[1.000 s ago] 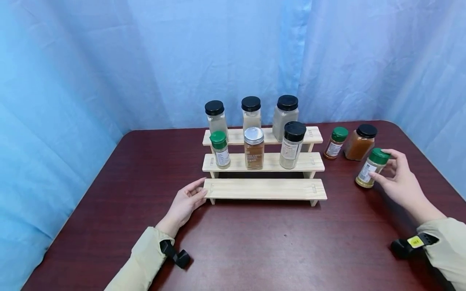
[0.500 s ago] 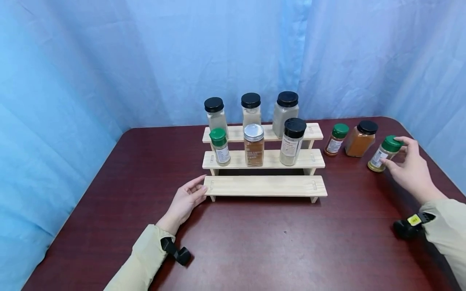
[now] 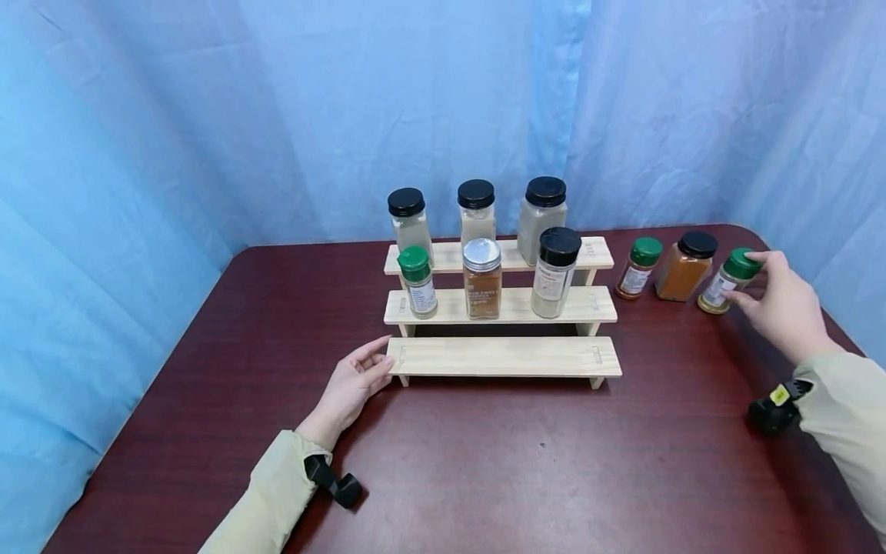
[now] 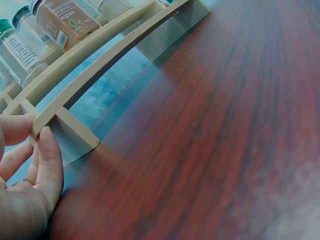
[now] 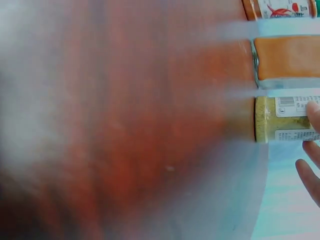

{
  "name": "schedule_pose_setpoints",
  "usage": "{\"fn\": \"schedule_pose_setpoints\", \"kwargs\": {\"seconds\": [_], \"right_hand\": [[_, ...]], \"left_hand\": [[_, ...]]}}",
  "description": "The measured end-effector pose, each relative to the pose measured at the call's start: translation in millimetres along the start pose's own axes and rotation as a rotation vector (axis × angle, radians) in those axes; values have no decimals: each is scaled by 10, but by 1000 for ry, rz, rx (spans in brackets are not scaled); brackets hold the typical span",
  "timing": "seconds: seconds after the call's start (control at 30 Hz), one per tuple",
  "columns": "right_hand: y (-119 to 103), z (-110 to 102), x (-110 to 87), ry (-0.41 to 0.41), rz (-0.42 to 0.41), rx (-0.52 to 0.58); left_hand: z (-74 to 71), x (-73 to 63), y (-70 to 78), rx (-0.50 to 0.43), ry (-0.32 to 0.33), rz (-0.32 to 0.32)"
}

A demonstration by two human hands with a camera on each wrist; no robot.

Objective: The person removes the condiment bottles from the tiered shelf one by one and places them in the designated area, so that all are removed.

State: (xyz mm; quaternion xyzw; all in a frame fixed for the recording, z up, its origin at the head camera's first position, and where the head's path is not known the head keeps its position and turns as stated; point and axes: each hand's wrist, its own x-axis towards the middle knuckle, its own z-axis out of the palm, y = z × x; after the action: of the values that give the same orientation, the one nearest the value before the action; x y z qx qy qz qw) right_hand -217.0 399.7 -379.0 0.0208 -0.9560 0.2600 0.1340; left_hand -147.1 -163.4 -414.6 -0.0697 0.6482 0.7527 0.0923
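Head view, rightmost green-lidded jar pinched in right hand, left hand pinching end of rack

Six jars on rack, three jars right

The right wrist view crops the held jar and blurs the table.

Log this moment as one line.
left hand: pinches left end of bottom shelf | right hand: holds rightmost jar | upper two shelves: six jars
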Motion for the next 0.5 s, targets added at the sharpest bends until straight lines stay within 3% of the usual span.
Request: {"fn": "schedule_pose_setpoints", "kwargs": {"seconds": [0.13, 0.5], "right_hand": [[5, -33, 50, -25, 6, -15], [6, -7, 171, 9, -8, -36]], "left_hand": [[3, 0, 0, 4, -6, 2], [-9, -1, -8, 10, -2, -2]]}}
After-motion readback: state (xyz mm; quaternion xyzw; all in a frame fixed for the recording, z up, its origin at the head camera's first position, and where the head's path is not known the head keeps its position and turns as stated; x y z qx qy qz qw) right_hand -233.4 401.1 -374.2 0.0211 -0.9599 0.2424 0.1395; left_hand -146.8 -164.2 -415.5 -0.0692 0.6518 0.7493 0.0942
